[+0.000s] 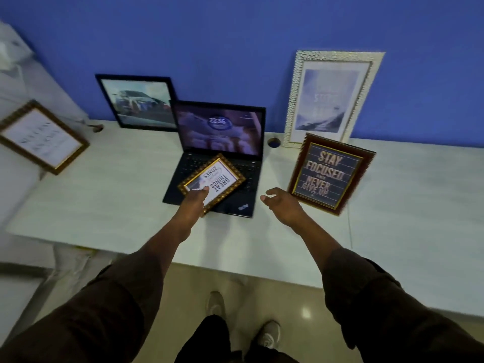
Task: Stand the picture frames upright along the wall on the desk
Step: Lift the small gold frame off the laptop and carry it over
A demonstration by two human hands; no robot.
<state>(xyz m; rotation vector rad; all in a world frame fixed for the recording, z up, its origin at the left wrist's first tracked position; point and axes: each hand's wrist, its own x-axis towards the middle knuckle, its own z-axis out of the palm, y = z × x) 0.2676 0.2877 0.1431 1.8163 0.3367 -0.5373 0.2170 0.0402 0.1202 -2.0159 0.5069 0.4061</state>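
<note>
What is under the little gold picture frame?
The gold frame, held by the left hand, lies over the open laptop, on its keyboard. The keys right under it are covered, so they cannot be seen.

Both arms extended forward, dark sleeves pushed up to mid-forearm. Left hand (195, 197): palm down, thumb on top, fingers hidden underneath, closed in a grip on the small gold frame (212, 182). Wrist straight, forearm angled inward to the right. Right hand (281, 205): free, touching nothing, fingers loosely curled and spread, thumb pointing left, palm facing left and down. Right forearm angled inward to the left. Hands near each other, not touching.
</note>
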